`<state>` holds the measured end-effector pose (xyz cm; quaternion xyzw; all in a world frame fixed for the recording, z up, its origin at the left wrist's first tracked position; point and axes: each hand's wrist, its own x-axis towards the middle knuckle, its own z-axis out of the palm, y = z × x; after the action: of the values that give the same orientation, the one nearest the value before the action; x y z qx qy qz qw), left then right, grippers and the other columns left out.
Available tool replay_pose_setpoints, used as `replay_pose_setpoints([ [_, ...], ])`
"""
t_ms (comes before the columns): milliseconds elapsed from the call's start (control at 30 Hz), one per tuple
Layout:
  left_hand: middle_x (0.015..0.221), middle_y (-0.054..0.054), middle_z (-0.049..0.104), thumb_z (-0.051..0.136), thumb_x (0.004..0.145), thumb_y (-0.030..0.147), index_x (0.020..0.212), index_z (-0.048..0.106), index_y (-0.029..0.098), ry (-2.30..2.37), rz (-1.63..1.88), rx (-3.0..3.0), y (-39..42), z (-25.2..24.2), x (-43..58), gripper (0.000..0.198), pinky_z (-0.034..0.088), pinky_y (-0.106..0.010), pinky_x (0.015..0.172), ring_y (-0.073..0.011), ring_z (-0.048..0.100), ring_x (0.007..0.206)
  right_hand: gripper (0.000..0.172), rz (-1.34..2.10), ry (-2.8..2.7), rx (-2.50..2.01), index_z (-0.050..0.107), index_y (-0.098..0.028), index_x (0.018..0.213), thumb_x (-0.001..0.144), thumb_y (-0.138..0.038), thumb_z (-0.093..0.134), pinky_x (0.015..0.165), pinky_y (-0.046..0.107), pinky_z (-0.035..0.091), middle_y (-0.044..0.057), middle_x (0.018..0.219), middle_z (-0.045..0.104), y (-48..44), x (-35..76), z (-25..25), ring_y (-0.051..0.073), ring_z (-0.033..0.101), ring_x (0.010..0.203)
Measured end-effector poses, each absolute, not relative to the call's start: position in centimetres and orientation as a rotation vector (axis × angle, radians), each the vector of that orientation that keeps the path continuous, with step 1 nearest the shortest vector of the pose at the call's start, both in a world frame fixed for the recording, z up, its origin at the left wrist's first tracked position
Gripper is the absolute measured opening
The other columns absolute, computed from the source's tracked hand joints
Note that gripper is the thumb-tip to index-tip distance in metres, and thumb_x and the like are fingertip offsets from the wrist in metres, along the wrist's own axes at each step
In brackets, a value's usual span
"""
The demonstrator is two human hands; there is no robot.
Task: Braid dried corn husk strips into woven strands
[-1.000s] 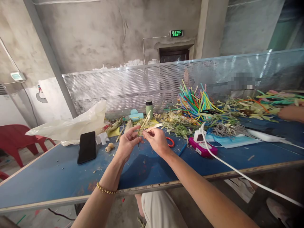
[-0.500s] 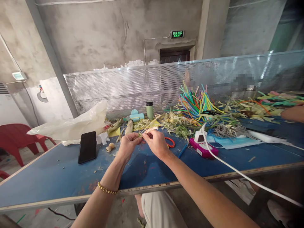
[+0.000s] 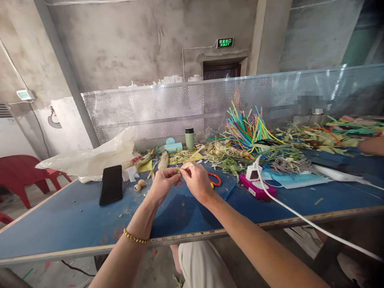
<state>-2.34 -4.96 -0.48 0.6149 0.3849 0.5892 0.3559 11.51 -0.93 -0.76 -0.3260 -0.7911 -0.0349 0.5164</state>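
Over the blue table [image 3: 90,224], my left hand [image 3: 162,185] and my right hand [image 3: 198,184] meet fingertip to fingertip. Both are closed in a pinch on a small pale yellow-green strip of dried husk [image 3: 179,170], most of it covered by my fingers. Beside my right hand lie a red looped handle [image 3: 218,180], probably of scissors, and a thin blue stick [image 3: 230,191]. Behind my hands are a loose whole husk [image 3: 163,161] and a heap of shredded green husk [image 3: 226,165]. Two small tan rounded pieces [image 3: 139,185] rest left of my left hand.
A black phone [image 3: 111,186] and plastic sheeting [image 3: 99,154] lie left. Behind stand a green flask [image 3: 189,139] and colourful pipe-cleaner-like stems [image 3: 247,130]. To the right are a magenta box [image 3: 259,190], a white cable [image 3: 300,216] and another person's arm [image 3: 372,145]. A perforated metal screen [image 3: 156,116] stands behind.
My right fingers have shifted slightly against the left ones and curled further over the husk strip, so less of it shows. Both hands stay in nearly the same place.
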Motion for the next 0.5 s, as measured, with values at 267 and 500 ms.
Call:
replay_pose_setpoints([
  [267,0.060,-0.003,0.057,0.069,0.080,0.040,0.065,0.069,0.013,0.915,1.568,1.537,-4.48,-1.23,-2.67,0.031,0.035,-0.026,0.060,-0.0114,0.046,0.059,0.010,-0.195,-1.934,-0.798,0.061,-0.018,0.083,0.093,-0.019,0.057,0.080,0.032,0.038,0.006,0.084,0.070,-1.37,11.57,-0.69,0.021,0.063,0.085],
  [500,0.059,-0.004,0.060,0.068,0.077,0.034,0.064,0.068,0.014,0.867,1.584,1.416,-4.43,-1.06,-2.48,0.023,0.036,-0.028,0.059,-0.0129,0.049,0.058,0.011,-0.239,-1.958,-0.739,0.065,-0.020,0.086,0.094,-0.021,0.057,0.079,0.032,0.034,0.004,0.084,0.067,-1.59,11.79,-0.61,0.020,0.060,0.087],
])
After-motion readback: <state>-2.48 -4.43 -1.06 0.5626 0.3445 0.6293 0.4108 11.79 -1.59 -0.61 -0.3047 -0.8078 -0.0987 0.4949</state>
